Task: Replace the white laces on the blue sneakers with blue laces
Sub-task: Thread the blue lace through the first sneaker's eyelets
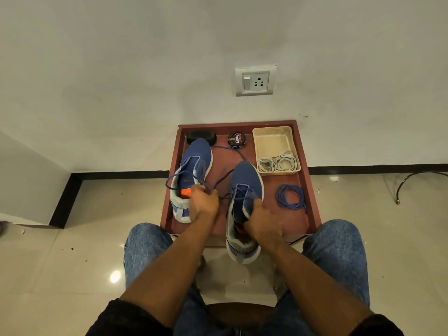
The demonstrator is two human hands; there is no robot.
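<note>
From the head camera, your left hand (203,202) pinches a blue lace (219,181) above the red table (311,190); your right hand (263,223) grips the right sneaker (244,190) at its collar. The left sneaker (194,166) lies alongside. White laces (277,163) sit in the tray (271,141), and a spare lace coil (290,196) lies below it.

Domestic room interior, indicated by a plain white wall, glossy beige floor tiles (72,251) and black skirting (121,175). A switch-and-socket plate (255,80) is set in the wall directly above a low red-brown table (312,190), which stands against the skirting.
</note>
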